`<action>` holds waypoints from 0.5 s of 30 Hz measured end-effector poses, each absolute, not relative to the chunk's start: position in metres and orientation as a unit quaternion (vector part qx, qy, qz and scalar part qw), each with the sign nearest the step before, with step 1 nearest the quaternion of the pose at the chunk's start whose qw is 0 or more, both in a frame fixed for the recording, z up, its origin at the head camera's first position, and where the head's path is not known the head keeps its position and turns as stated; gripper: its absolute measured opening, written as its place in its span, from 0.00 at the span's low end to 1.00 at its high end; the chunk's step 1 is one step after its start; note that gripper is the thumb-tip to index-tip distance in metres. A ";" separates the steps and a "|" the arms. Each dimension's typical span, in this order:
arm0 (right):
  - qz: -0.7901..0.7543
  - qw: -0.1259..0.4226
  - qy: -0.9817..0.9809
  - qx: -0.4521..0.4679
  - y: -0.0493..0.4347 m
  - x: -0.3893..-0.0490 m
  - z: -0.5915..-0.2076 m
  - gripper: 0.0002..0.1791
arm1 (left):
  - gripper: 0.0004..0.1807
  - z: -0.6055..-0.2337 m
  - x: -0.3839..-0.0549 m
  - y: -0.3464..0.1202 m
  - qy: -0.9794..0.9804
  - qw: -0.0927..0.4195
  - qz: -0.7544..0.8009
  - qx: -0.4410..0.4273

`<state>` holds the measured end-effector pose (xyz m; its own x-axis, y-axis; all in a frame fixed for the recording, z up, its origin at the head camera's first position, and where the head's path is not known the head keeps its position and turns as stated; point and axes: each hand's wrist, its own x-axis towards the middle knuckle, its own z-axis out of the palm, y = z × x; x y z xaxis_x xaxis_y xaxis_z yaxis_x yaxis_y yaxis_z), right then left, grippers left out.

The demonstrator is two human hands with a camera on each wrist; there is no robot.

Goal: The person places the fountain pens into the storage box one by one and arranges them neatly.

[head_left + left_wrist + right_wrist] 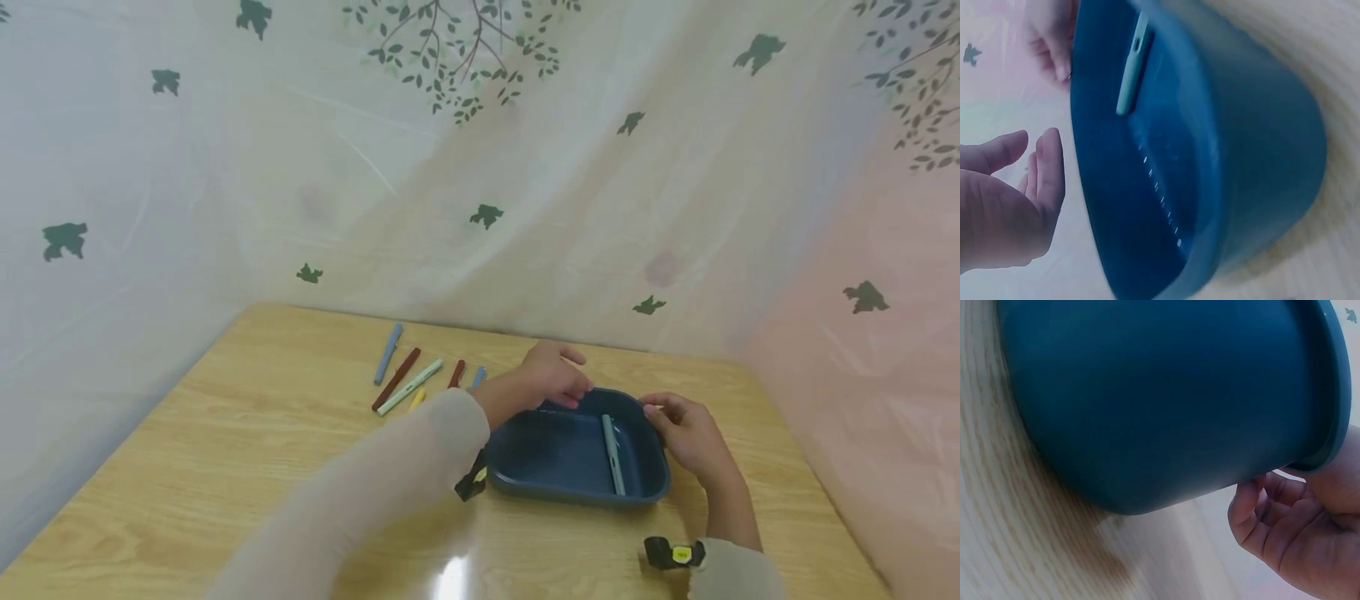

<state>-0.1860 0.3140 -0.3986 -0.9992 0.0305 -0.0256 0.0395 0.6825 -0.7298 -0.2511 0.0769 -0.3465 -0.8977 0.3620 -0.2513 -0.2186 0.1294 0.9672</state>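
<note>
A dark blue rectangular basin [555,454] stands on the table. Inside it, along the right side, lies a pale green pen [613,454], also visible in the left wrist view as a slim stick [1132,69]. My left hand [553,372] hovers over the basin's back rim; its thumb and fingers [1050,165] are spread apart with nothing between them. At the back right corner my right hand [688,433] pinches the rim, thumb inside. From below, the right wrist view shows this hand [1304,537] with fingers curled against the rim.
Left of the basin several pens lie on the wooden table [247,467]: a blue pen [387,354], a dark red pen [396,379], a light green pen [410,387], a partly hidden yellow pen [417,399] and others behind the left arm. A patterned curtain [420,208] surrounds the table.
</note>
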 end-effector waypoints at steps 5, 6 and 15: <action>-0.398 0.005 0.917 0.018 0.314 -0.185 -0.399 0.18 | 0.23 -0.334 -0.262 0.059 0.715 0.207 0.665 0.057; -0.399 0.005 0.917 0.018 0.314 -0.185 -0.399 0.18 | 0.22 -0.332 -0.265 0.055 0.715 0.203 0.666 0.057; -0.397 -0.002 0.918 0.012 0.315 -0.186 -0.400 0.17 | 0.25 -0.320 -0.290 0.014 0.746 0.172 0.642 0.051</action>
